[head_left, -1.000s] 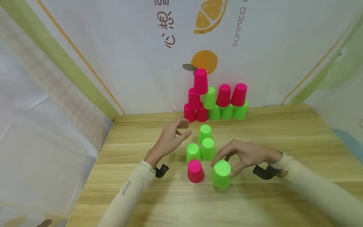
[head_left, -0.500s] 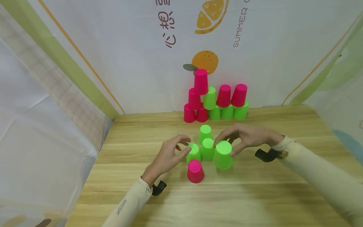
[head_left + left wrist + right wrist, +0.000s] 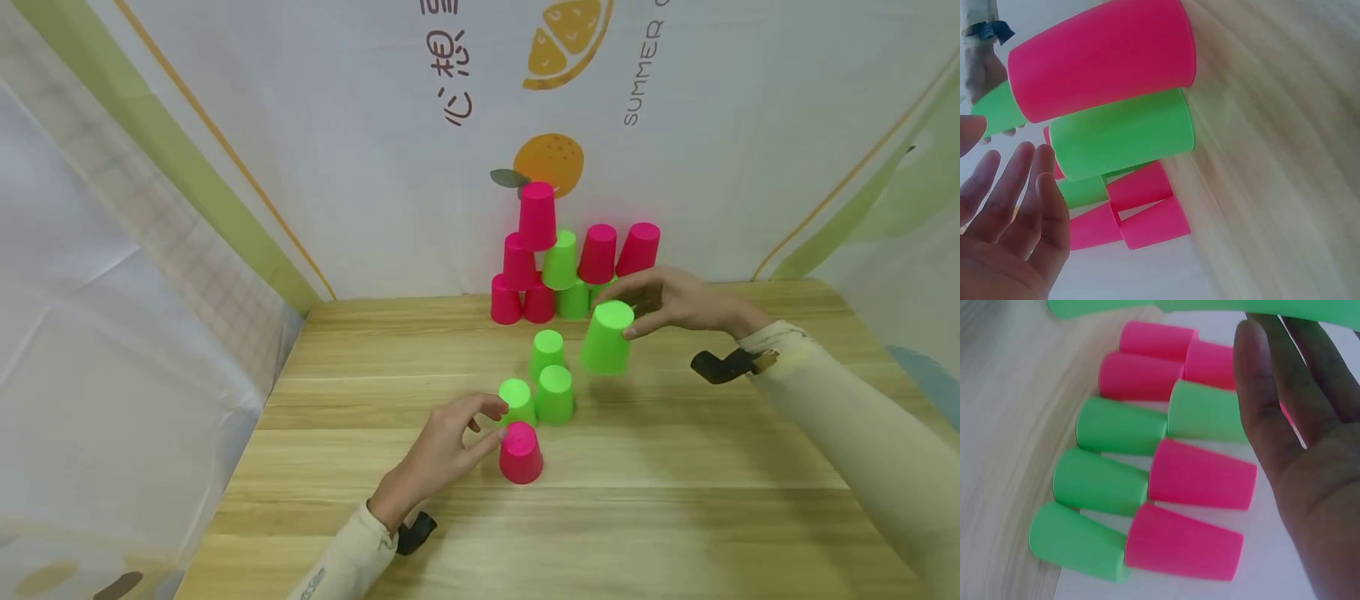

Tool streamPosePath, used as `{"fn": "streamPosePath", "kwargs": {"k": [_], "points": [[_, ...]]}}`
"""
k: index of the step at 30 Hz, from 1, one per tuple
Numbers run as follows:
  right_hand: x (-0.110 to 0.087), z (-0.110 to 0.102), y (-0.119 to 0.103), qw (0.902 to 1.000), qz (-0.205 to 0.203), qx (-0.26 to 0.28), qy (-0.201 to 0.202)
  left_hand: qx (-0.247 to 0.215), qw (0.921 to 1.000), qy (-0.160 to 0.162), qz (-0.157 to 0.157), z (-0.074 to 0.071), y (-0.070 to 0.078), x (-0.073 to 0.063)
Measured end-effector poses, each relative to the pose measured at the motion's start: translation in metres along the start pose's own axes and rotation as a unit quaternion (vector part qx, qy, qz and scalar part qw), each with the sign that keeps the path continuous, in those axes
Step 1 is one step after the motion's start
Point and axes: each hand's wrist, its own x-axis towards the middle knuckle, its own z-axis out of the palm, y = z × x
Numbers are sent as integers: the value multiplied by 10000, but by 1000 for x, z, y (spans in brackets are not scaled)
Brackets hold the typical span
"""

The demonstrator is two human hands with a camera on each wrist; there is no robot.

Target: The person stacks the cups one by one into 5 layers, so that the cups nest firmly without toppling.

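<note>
My right hand (image 3: 678, 302) pinches a green cup (image 3: 608, 340) near its base, which faces up, and holds it above the table just before the stacked cups. In the right wrist view that green cup (image 3: 1222, 307) runs along the top edge. My left hand (image 3: 442, 446) hovers with loosely bent fingers beside a pink cup (image 3: 521, 454), holding nothing; the left wrist view shows its fingers (image 3: 1016, 187) apart from the cups. Behind the pink cup, three green cups stand upside down, the nearest green cup (image 3: 516, 400) partly hidden by my left fingertips.
Along the back of the table (image 3: 390, 350) rises a stack of pink and green cups, topped at the left by one pink cup (image 3: 537, 215). Two pink cups sit on its right part, including one pink cup (image 3: 597, 253). A printed cloth (image 3: 412, 208) hangs behind.
My right hand has carried the green cup up and away from me, toward the stack. My left hand has come back toward me, from beside the rear green cups to the front pink cup.
</note>
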Motion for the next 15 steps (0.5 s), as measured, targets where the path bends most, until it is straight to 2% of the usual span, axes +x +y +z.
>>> {"fn": "streamPosePath", "kwargs": {"k": [7, 15], "points": [[2, -18, -1, 9915, 891, -541, 777, 34, 9999, -104, 49, 8, 1, -4], [21, -42, -11, 9747, 1458, -997, 1370, 124, 9961, -712, -503, 15, 3, -4]]}}
